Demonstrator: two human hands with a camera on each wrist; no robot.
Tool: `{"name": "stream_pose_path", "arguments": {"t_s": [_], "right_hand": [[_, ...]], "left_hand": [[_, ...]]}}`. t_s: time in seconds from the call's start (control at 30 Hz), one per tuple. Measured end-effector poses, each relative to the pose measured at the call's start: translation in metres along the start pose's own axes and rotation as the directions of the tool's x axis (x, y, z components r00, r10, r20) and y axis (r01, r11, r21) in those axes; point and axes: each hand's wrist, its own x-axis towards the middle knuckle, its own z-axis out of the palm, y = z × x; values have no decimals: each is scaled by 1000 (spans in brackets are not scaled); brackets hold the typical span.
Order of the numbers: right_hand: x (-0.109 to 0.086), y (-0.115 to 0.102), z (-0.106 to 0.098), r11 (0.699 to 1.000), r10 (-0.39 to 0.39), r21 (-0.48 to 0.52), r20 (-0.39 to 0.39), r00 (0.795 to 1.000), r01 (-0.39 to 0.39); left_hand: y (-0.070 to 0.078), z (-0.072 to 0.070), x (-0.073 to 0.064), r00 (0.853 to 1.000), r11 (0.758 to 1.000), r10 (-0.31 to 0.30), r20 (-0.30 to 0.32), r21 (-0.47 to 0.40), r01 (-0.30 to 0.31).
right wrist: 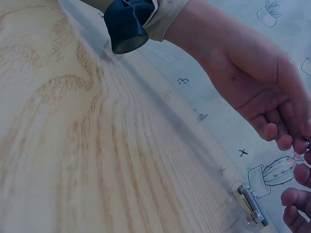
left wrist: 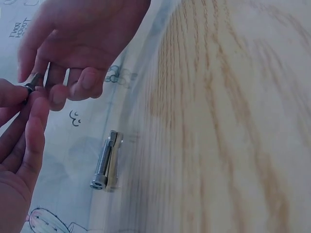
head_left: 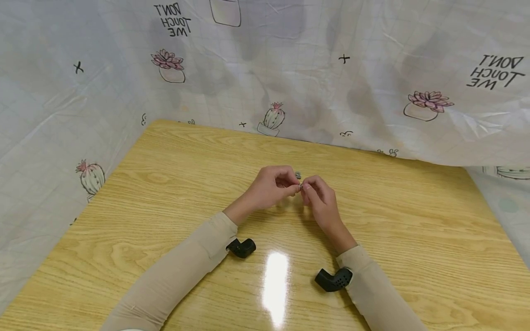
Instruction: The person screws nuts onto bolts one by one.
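My left hand (head_left: pixel 271 188) and right hand (head_left: pixel 323 200) meet fingertip to fingertip over the far middle of the table. Between them both thumbs and fingers pinch a small metal fastener (left wrist: pixel 32 86), mostly covered; a grey shank tip and a dark ring show. In the left wrist view my left hand (left wrist: pixel 22 145) comes up from the lower left, opposite my right hand (left wrist: pixel 92 39). Just beyond the hands, a silver socket-head bolt (left wrist: pixel 103 162) is on the table, with a nut-like piece at its end. It also appears as a threaded bolt (right wrist: pixel 251 204) in the right wrist view.
Under the hands is a wood-grain table (head_left: pixel 186 151) with a bright light reflection near the front. A white printed curtain (head_left: pixel 298 82) hangs along its far and left sides. Black wrist cameras (head_left: pixel 242 248) jut from both sleeves.
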Motion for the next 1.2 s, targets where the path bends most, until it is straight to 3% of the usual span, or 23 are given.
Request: {"name": "stream_pose_path", "arguments": {"t_s": [0.2, 0.43, 0.73, 1.03, 1.2], "right_hand": [[-1, 9, 1, 1000, 13, -20, -16, 1000, -14], [-2, -24, 3, 998, 52, -38, 11, 999, -51], [1, -25, 3, 995, 59, -83, 7, 998, -58], [1, 6, -1, 999, 28, -34, -20, 999, -28], [0, 10, -2, 999, 3, -33, -23, 1000, -4]], "left_hand": [[-2, -2, 0, 1000, 1000, -5, -5, -3, 5], [-1, -2, 0, 1000, 1000, -1, 28, -11, 2], [-3, 1, 1, 996, 999, 35, 84, 18, -37], [-2, 1, 1, 1000, 1000, 19, 13, 3, -19], [0, 0, 1, 1000, 1000, 4, 3, -10, -4]]}}
